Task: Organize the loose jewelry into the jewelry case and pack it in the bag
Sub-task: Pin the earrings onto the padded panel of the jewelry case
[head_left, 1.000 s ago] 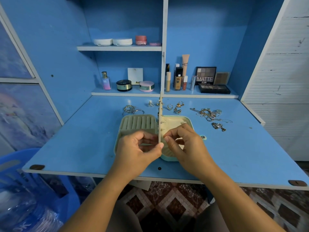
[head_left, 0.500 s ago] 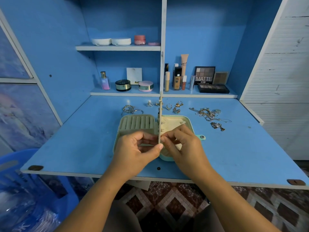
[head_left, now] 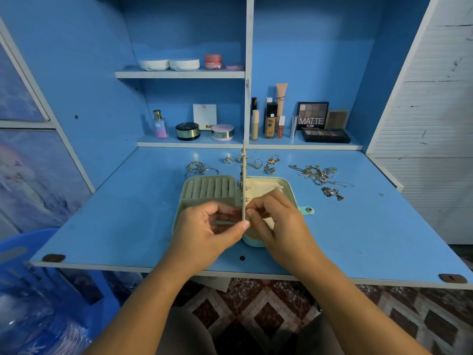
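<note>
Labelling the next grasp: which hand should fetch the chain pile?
Right, probably. The chain pile lies right of the case, on the right hand's side; the left hand pinches the upright panel.

Hands: two, the left hand (head_left: 212, 226) and the right hand (head_left: 279, 221).
Jewelry case (head_left: 290, 187): one, with one upright insert panel (head_left: 244, 175) and one snap tab (head_left: 307, 210).
Small loose rings (head_left: 258, 163) on the tabletop (head_left: 128, 213): about five, one partly hidden.
Bangle heap (head_left: 201, 169): one.
Chain tangle (head_left: 314, 172): one; separate chains cannot be counted.
Pendant cluster (head_left: 332, 193): one.
White compacts (head_left: 154, 64): two.
Pink jar (head_left: 213, 61): one.
Perfume bottle (head_left: 160, 124): one.
Black compact (head_left: 187, 131): one.
Pink compact (head_left: 222, 132): one.
Makeup tubes and bottles (head_left: 270, 120): seven.
Eyeshadow palettes (head_left: 312, 115): three.
</note>
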